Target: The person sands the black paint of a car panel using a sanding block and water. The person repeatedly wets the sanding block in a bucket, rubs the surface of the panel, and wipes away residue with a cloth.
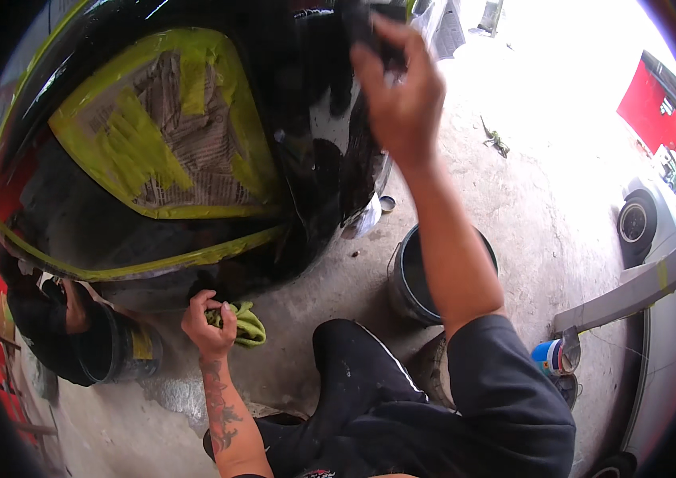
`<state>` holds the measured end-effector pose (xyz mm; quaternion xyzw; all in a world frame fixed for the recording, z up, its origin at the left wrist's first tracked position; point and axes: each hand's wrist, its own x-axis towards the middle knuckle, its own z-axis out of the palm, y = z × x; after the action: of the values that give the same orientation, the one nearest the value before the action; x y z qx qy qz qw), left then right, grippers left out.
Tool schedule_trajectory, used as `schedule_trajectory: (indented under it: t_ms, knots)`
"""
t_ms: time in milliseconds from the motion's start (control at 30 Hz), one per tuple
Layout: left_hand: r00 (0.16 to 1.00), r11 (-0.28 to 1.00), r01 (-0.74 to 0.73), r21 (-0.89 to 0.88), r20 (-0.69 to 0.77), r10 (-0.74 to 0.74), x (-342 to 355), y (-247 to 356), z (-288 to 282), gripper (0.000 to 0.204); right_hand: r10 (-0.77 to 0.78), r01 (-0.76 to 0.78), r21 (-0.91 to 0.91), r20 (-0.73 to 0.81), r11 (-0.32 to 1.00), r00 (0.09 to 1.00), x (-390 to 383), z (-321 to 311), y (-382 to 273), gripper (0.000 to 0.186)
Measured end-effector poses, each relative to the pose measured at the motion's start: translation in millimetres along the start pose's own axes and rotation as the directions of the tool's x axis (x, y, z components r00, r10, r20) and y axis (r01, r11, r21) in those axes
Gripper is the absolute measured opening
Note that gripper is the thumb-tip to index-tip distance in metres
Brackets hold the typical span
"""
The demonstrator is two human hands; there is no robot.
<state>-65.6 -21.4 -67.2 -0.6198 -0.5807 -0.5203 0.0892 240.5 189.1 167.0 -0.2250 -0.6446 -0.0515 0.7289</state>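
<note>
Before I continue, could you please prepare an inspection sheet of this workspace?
Surface: concrete floor, with a wet-looking patch near the left bucket.
Job's things: glossy black vehicle body, its window opening masked with newspaper and yellow-green tape; yellow-green cloth.
Clutter: right bucket, partly hidden; blue-and-white can; small green object, unidentifiable.
Hands: left hand curled on the cloth; right hand raised by the body, blurred, with a dark object at its fingers.
Cables: nothing seen for certain.
Surroundings: another person's arm at the left bucket; light-coloured car at far right.
</note>
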Motion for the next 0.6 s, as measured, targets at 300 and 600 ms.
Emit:
schedule_trajectory:
  t_ms: [300, 600]
  knots:
    - [1.0, 1.0, 0.008, 0.003, -0.006, -0.008, -1, -1, 0, 0.029, 0.167, -0.164, 0.12, -0.021, 0.979, 0.986, 34, 2, 12, 0.031]
    - [1.0, 1.0, 0.018, -0.001, -0.011, -0.018, 0, 1, -1, 0.028, 0.286, -0.285, 0.177, 0.018, 0.942, 0.958, 25, 2, -18, 0.032]
